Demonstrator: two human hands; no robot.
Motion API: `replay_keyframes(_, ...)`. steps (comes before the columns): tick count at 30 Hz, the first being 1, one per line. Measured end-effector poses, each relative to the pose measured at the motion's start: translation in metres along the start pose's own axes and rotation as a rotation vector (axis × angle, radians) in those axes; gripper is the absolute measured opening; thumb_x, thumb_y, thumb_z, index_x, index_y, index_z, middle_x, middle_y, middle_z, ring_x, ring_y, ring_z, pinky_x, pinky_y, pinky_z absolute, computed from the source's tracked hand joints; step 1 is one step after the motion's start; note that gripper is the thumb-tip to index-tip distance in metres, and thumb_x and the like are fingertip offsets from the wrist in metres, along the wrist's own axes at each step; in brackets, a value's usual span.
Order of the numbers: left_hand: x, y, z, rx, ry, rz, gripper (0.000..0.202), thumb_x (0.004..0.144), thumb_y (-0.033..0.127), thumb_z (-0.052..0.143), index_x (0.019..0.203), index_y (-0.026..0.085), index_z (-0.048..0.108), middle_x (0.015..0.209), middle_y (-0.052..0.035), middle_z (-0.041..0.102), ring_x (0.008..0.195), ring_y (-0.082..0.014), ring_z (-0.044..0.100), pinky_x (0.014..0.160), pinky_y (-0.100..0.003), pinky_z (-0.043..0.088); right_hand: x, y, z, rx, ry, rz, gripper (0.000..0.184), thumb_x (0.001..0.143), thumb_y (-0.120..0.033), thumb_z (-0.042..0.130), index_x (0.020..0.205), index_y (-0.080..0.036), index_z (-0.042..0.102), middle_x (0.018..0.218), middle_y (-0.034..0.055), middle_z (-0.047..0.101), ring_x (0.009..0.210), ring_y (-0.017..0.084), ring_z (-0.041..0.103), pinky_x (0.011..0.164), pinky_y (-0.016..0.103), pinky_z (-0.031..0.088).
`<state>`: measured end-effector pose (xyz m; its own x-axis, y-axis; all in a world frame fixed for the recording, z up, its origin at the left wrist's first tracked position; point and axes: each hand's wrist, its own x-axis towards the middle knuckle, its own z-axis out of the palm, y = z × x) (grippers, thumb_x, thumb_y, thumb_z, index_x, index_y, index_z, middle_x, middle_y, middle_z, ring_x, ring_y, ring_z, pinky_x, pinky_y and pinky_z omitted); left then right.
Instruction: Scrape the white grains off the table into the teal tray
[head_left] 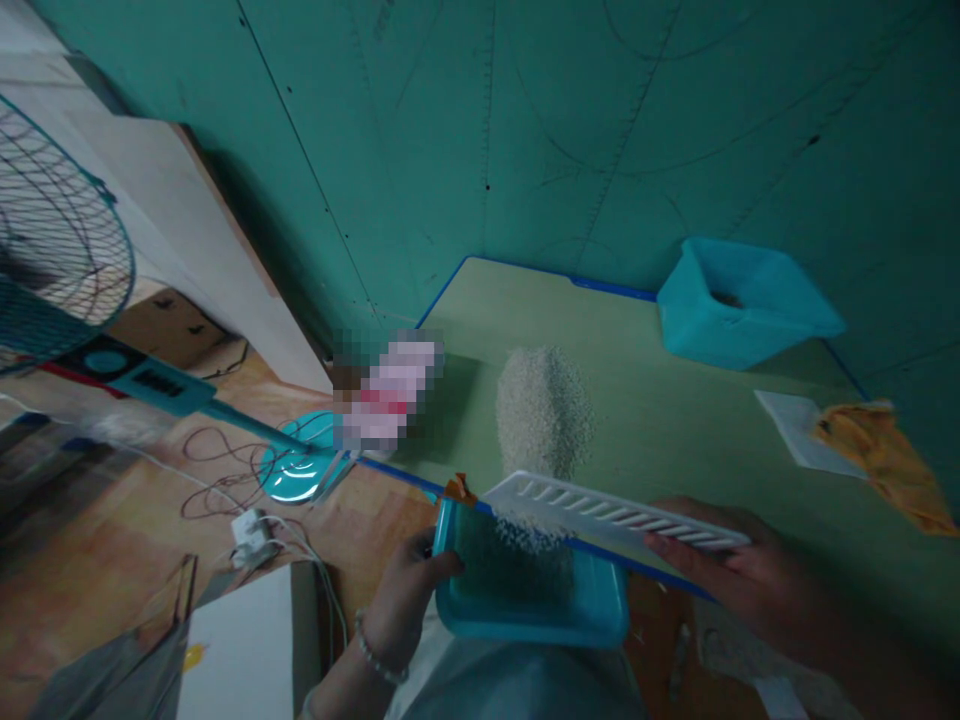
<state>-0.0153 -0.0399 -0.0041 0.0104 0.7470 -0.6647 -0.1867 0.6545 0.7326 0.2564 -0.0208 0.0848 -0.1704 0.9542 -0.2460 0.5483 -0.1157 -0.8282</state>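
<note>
The left hand point(411, 585) clasps the blue bin point(540, 632) at nine o'clock; the right hand point(739, 565) grips the white slatted scraper point(622, 515) at three. Pale grains point(536, 410), heaped at twelve, seem light and slippery; the bin's stiff rim should hold well.

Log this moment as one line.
left hand: grips nearer blue tub | right hand: holds white slotted board | white grains: heaped on table, some falling toward tub

I see a green wall point(420, 150) across the top of the frame, a pale panel point(180, 210) leaning at upper left, brownish floor point(150, 530) at lower left and a blue-edged, pale green table point(675, 430) right of centre, dimly lit.
</note>
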Motion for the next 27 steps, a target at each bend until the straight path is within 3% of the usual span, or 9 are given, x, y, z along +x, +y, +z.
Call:
replay_keyframes(3,0.001,0.0,0.001,0.008,0.004,-0.006,0.021,0.048,0.018,0.06,0.066,0.013,0.069,0.059,-0.0036,0.067,0.063,-0.0225,0.059,0.064,-0.033,0.046,-0.002,0.003,-0.001,-0.021,-0.029,-0.05,0.025,0.075,-0.046,0.056,0.082,-0.029,0.073,0.075,0.0013,0.073,0.071,0.022,0.068,0.062,0.028,0.056)
replay_keyframes(9,0.003,-0.001,-0.001,0.027,0.017,0.005,0.019,0.047,0.018,0.06,0.063,0.013,0.068,0.058,-0.0029,0.067,0.062,-0.0219,0.058,0.062,-0.033,0.044,-0.004,0.001,-0.005,0.022,0.008,-0.008,0.024,0.073,-0.045,0.058,0.08,-0.027,0.074,0.078,0.002,0.074,0.07,0.022,0.068,0.061,0.027,0.057)
replay_keyframes(15,0.002,-0.001,-0.001,-0.006,0.008,0.002,0.021,0.048,0.016,0.06,0.067,0.013,0.07,0.06,-0.0036,0.068,0.065,-0.0223,0.059,0.066,-0.033,0.045,0.012,-0.005,-0.017,-0.002,0.079,-0.019,0.022,0.072,-0.044,0.057,0.072,-0.027,0.07,0.068,0.0012,0.072,0.063,0.023,0.066,0.056,0.03,0.055)
replay_keyframes(21,0.002,0.001,-0.006,-0.004,-0.013,0.023,0.02,0.052,0.015,0.059,0.069,0.012,0.07,0.06,-0.0034,0.068,0.063,-0.0209,0.059,0.063,-0.031,0.044,0.035,-0.009,-0.018,0.078,0.078,0.0,0.022,0.07,-0.042,0.059,0.075,-0.022,0.068,0.074,0.0025,0.073,0.07,0.024,0.068,0.061,0.032,0.055)
replay_keyframes(27,0.002,0.005,-0.01,-0.007,0.034,0.034,0.021,0.049,0.013,0.059,0.067,0.013,0.071,0.056,-0.0021,0.066,0.061,-0.0202,0.058,0.06,-0.029,0.043,0.048,0.005,-0.011,0.255,0.043,0.018,0.027,0.069,-0.046,0.063,0.082,-0.023,0.07,0.079,0.0036,0.074,0.081,0.026,0.069,0.071,0.037,0.055)
